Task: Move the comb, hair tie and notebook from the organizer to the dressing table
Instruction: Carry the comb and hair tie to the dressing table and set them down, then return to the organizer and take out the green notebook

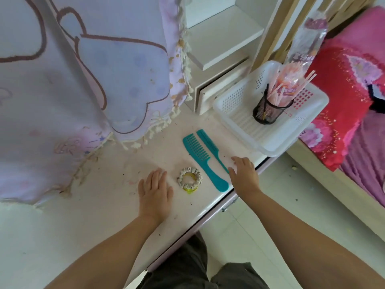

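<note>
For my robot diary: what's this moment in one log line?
combs, hair tie: on table | basket: pen cup | hands: empty | notebook: unseen

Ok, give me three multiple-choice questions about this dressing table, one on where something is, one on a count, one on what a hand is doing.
1. Where is the hair tie?
A. in the basket
B. on the table between the left hand and the combs
C. on the bed

2. How many teal combs lie on the table?
A. one
B. two
C. three

3. What is the left hand doing?
A. lying open, flat, holding nothing
B. gripping a comb
C. holding a notebook

Answers: 1 B, it lies right of that hand. 2 B, a wide and a fine one lie side by side. 3 A, its fingers are spread on the table.
</note>
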A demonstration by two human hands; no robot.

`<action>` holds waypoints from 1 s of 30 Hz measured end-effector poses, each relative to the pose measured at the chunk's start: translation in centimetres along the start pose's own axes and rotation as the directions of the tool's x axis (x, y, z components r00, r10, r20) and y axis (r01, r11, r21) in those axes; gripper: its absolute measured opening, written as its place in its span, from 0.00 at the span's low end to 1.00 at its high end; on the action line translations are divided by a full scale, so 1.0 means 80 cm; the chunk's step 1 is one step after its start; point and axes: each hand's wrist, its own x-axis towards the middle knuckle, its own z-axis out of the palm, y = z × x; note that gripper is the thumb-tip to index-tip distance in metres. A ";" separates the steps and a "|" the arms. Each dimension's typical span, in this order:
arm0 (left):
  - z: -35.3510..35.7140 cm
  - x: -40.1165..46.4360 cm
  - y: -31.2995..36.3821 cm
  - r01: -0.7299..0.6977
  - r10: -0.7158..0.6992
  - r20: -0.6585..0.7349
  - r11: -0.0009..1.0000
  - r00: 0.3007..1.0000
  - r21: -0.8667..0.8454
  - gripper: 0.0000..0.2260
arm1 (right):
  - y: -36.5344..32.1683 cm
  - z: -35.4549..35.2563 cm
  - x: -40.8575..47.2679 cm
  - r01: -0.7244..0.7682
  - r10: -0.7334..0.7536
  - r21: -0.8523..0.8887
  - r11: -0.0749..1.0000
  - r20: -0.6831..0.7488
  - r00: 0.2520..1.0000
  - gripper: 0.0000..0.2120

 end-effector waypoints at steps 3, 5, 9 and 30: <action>-0.023 0.015 0.033 -0.107 0.108 -0.091 0.994 0.990 0.010 0.19 | 0.040 -0.018 -0.039 -0.011 0.007 -0.049 0.999 -0.089 0.996 0.18; -0.035 0.018 0.079 -0.241 0.244 -0.152 0.970 0.958 0.039 0.19 | 0.075 -0.034 -0.076 -0.047 0.031 -0.107 0.993 -0.149 0.988 0.18; -0.037 -0.019 0.199 -0.507 0.512 -0.136 0.859 0.848 0.073 0.20 | 0.156 -0.066 -0.181 -0.141 0.090 -0.149 0.979 -0.305 0.948 0.18; 0.225 -0.867 0.671 -0.833 0.804 0.237 -0.486 -0.545 -0.266 0.21 | 0.498 0.031 -1.093 -0.872 0.904 0.489 -0.009 -0.369 -0.216 0.23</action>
